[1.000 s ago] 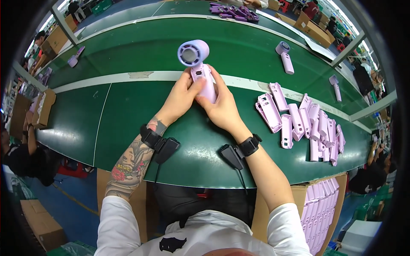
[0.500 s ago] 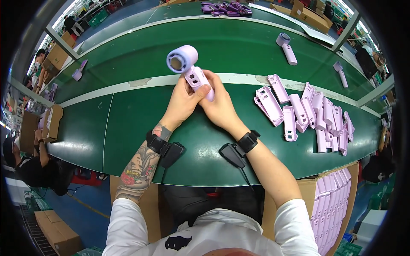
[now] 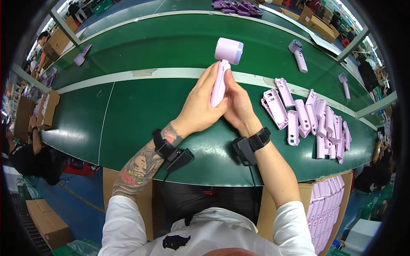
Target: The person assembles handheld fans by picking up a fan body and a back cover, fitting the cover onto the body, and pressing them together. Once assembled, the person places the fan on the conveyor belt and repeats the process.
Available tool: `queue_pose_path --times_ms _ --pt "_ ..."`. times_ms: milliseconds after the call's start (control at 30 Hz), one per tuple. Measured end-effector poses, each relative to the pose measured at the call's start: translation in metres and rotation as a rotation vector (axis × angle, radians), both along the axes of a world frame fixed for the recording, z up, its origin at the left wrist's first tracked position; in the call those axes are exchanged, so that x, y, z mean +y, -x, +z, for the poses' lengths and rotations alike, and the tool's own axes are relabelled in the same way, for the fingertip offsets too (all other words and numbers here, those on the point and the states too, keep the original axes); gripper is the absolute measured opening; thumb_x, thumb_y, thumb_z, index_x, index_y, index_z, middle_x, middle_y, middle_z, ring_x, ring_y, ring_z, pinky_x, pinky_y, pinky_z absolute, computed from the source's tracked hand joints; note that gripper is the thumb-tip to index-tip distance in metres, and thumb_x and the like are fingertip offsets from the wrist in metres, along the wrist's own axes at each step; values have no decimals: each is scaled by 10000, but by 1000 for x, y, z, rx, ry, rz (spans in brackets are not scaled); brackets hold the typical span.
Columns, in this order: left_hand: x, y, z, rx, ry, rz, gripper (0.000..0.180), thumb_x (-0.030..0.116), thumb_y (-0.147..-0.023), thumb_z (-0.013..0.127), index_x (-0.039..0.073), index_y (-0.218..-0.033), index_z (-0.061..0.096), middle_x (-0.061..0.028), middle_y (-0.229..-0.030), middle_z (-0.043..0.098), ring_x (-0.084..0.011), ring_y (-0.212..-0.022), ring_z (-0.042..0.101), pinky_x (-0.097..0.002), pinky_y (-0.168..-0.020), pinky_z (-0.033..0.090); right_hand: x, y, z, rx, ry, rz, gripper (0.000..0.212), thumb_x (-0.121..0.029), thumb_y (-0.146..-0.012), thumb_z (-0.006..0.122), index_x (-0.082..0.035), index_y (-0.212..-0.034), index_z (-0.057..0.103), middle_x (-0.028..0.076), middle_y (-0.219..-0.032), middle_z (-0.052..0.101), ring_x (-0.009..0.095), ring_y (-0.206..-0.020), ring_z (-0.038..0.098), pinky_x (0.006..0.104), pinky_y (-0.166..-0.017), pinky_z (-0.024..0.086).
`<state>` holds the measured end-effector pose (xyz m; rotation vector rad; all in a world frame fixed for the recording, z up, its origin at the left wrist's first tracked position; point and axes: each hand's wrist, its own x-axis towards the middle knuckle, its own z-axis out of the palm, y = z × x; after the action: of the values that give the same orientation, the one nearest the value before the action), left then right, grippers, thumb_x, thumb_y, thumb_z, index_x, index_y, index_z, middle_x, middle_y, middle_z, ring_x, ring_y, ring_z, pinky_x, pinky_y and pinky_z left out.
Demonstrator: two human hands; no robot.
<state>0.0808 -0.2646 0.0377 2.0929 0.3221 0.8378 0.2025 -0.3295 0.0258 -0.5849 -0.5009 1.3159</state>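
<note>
Above the near side of the green worktable (image 3: 141,106), head view: I have both of the wearer's hands on a single lilac handheld fan (image 3: 221,77). Handle slants up and slightly right, round head at the far end, its bluish rim turned to the right. From my remote seat I read the left hand (image 3: 198,104) as grasping the handle from the left, fingers laid along it. Right hand (image 3: 240,101) closes on it from the right, thumb up by the neck; I cannot make out its other fingers fully. Fan head hangs over the green strip (image 3: 171,42) beyond the white rail (image 3: 179,73).

Each wrist carries a black strapped device: left one (image 3: 173,152), right one (image 3: 251,147).

To the right of the hands, well apart, I log a heap of lilac casing shells (image 3: 302,114) on the table, some hollow side up, some overlapping. Below the table edge, lower right: a cardboard box (image 3: 306,194) packed with rows of similar lilac parts.

On the far strip I note two fans at right, a nearer-to-centre one (image 3: 300,61) and an outer one (image 3: 345,87), plus another at left (image 3: 80,59). Top: dark purple pieces (image 3: 237,7), piled. Far left: a co-worker's arm (image 3: 36,141) near an open carton (image 3: 50,109).
</note>
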Motion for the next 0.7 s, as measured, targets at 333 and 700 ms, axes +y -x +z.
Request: queue_pose_path --times_ms 333,700 --pt "6 1 -8 -107 -37 69 797 131 -853 674 -16 -1530 279 -241 -1465 410 -390 -1317 496 -411 -1089 431 12 -4 5 -89 104 -13 411 -404 -1039 547 -49 -1244 580 67 -1090 641 179 -984 625 357 -887 528" --pt "61 10 -38 0 356 -79 450 124 -948 638 -37 -1351 521 -156 -1247 635 -248 -1142 618 -366 -1006 487 7 -6 -10 -1478 102 -517 486 -232 -872 762 -30 -1286 606 98 -1010 681 253 -971 667 361 -884 524"
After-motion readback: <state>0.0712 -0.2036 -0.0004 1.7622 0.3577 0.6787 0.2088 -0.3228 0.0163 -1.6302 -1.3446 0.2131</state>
